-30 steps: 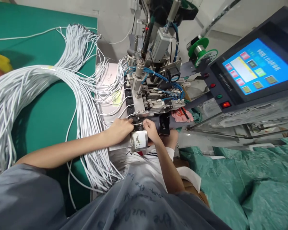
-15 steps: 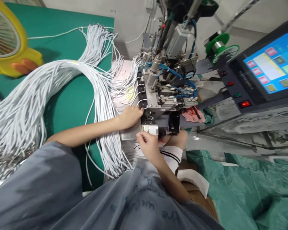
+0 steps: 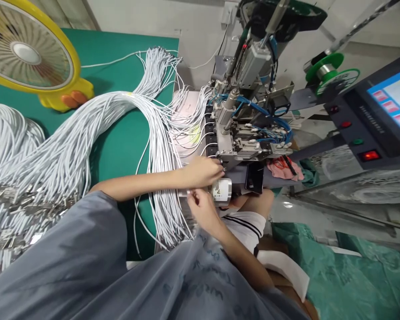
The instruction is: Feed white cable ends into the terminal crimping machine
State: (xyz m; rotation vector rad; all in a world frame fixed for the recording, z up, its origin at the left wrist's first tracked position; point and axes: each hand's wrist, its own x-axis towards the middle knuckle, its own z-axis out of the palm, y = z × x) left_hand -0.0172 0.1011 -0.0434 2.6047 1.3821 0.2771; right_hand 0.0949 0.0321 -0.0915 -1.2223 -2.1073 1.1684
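Observation:
My left hand (image 3: 205,171) reaches over the white cables (image 3: 160,155) to the near end of the machine's black fixture row (image 3: 211,138), its fingers closed at a small part that I cannot make out. Just nearer to me, my right hand (image 3: 202,206) has thumb and fingertips pinched together; a small white tip, perhaps a cable end, shows at them. Beside both hands sits a silver cylinder with a white label (image 3: 222,192). Several thin white cables curve from the pink surface (image 3: 183,106) into the fixtures.
A yellow fan (image 3: 65,95) stands on the green table (image 3: 113,142), with thick cable bundles around it. Beyond the fixtures rises the machine with blue tubes (image 3: 246,104). A control screen (image 3: 395,100) is at the right, and a dark phone (image 3: 254,177) lies near my knee.
The view has shifted, so the scene sits further right. My left hand has moved nearer to the cylinder, and my right hand has drawn back from it towards the cable side.

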